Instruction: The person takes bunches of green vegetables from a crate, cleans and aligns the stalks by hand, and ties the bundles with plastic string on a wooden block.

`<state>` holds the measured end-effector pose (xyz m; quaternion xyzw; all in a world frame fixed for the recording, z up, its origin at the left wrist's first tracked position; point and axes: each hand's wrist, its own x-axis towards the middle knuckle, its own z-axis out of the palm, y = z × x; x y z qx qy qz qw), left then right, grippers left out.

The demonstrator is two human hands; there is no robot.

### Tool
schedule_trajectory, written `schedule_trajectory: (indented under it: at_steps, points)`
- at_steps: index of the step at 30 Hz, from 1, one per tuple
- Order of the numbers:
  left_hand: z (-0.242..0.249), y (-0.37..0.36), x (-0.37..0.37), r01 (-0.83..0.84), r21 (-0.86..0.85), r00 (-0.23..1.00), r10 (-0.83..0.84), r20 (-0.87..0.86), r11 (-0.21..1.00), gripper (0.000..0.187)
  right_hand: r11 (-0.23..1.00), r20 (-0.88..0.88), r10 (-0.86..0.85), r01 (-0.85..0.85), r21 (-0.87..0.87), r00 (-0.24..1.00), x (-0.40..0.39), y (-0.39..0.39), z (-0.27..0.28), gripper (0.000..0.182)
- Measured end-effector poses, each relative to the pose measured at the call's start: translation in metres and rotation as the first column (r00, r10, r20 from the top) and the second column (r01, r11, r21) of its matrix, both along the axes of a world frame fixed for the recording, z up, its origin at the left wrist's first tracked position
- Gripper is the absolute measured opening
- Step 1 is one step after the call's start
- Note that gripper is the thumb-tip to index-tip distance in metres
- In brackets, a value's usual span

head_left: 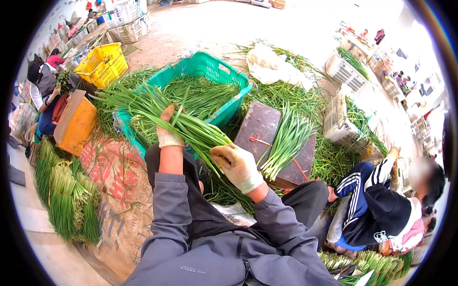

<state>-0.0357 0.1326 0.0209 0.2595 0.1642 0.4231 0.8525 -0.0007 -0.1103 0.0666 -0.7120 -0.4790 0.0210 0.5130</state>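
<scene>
A single head-worn camera looks forward and steeply down over the wearer's jacket (214,260). Its round, very wide view, black at the corners, takes in the left hand (169,127) and right hand (238,167) close up, with distant floor (200,24) toward the top.

The person wears a slate-grey jacket (210,248) with a dark zipper (247,266) down the front and small pale lettering (193,270) on the chest, its last word seemingly MACLA. Plain long sleeves (171,209) in the same grey end in close cuffs (170,178). Off-white work gloves (249,175), soiled tan toward the fingers, cover the left hand (167,125) and right hand (234,161). The trousers (305,201) are black.
</scene>
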Motion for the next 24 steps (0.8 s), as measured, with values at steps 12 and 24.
schedule_trajectory:
  at_steps: [12, 24]
  points:
    - [0.006, -0.025, 0.003, 0.226, 0.004, 0.974, -0.226, 0.004, 0.974, 0.03, 0.981, 0.159, -0.142, 0.16, -0.112, 0.977, 0.029, 0.042, -0.012, 0.009]
    - [0.021, -0.034, -0.001, 0.3, 0.019, 0.954, -0.299, -0.025, 0.954, 0.027, 0.973, 0.104, -0.168, 0.182, -0.145, 0.98, 0.027, 0.046, -0.006, 0.022]
